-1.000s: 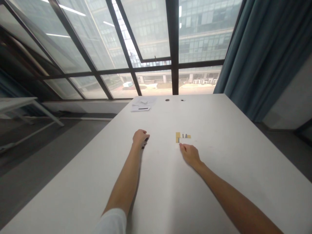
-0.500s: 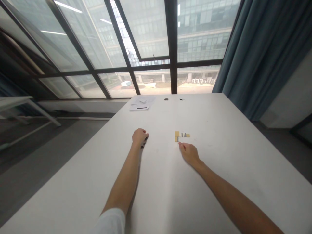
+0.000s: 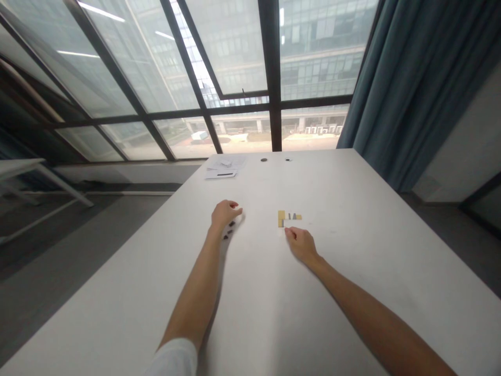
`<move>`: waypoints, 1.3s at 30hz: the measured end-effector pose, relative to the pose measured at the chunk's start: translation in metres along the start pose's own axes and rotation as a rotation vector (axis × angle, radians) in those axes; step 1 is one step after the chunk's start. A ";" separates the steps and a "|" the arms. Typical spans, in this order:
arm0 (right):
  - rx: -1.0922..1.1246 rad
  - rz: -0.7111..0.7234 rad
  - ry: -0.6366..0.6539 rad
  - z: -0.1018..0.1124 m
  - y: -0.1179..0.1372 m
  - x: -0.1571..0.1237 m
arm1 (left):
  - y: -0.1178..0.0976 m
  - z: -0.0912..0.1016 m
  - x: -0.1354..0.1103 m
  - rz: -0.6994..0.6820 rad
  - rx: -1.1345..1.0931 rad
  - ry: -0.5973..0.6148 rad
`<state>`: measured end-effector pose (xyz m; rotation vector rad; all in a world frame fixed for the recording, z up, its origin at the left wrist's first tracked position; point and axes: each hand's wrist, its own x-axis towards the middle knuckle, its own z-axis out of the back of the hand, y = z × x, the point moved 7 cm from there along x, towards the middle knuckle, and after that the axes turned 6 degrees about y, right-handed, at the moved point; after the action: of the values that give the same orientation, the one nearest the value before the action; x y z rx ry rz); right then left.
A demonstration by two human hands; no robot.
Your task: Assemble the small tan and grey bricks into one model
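Head view: dark pieces point(image 3: 231, 224) beside left hand point(image 3: 226, 213) (papers point(image 3: 220, 174) beyond).

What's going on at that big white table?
Someone's left hand is beside some small dark pieces on the white table; I can't tell if it holds anything. The right hand has its fingertips close to some flat yellow and grey pieces. Papers lie near the far end.
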<state>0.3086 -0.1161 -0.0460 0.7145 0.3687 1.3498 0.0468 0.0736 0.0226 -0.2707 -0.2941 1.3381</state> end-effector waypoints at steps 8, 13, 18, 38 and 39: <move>0.204 0.063 -0.042 0.001 -0.003 0.003 | -0.111 -0.001 -0.056 -0.422 -0.093 0.044; 0.278 0.183 -0.089 0.006 0.006 -0.001 | -0.138 -0.034 -0.099 -0.603 -0.030 0.122; 0.229 0.294 -0.031 0.002 0.017 -0.004 | -0.126 -0.055 -0.116 -0.661 -0.029 0.093; 0.150 0.397 0.108 0.006 0.022 -0.009 | -0.111 -0.059 -0.130 -0.838 -0.312 -0.031; 0.151 0.398 0.106 0.007 0.022 -0.010 | -0.112 -0.059 -0.130 -0.842 -0.311 -0.032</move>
<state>0.2941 -0.1257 -0.0282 0.8751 0.4320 1.7542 0.1429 -0.0787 0.0009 -0.3346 -0.5694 0.4622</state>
